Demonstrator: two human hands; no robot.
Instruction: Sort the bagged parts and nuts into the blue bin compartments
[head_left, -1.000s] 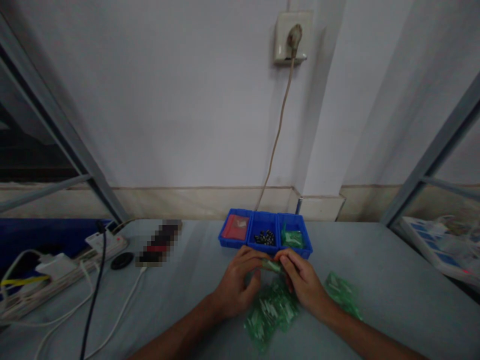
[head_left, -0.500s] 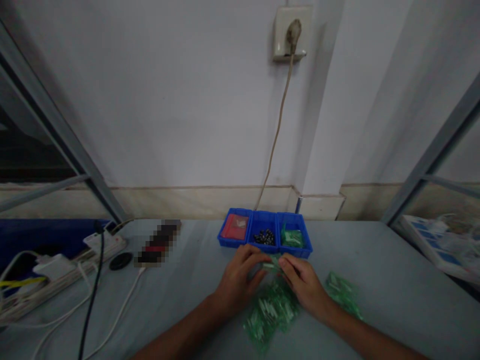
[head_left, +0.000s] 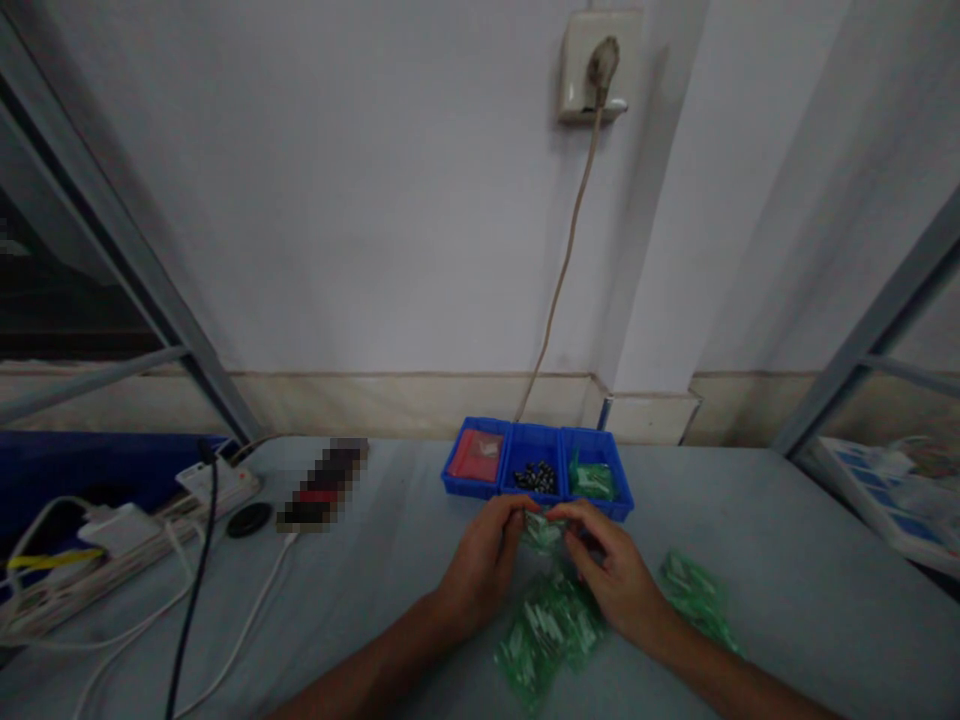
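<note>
I pinch one small green clear-plastic bag point(head_left: 543, 535) by its top edge, in front of me.
In the head view, my left hand point(head_left: 480, 562) and right hand point(head_left: 616, 578) seem each to nip an upper corner, fingertips nearly meeting; the pale contents are too blurred to tell. I judge I'm working the bag's mouth, which calls for a firm grip on both corners and a level edge. Compared with half a second ago, my right fingers arch along the top rather than covering its right end, and more bag face shows. Beyond my hands sits the blue three-compartment plastic tray point(head_left: 537, 439); just below them lies a heap of filled green plastic bags point(head_left: 551, 625).
</note>
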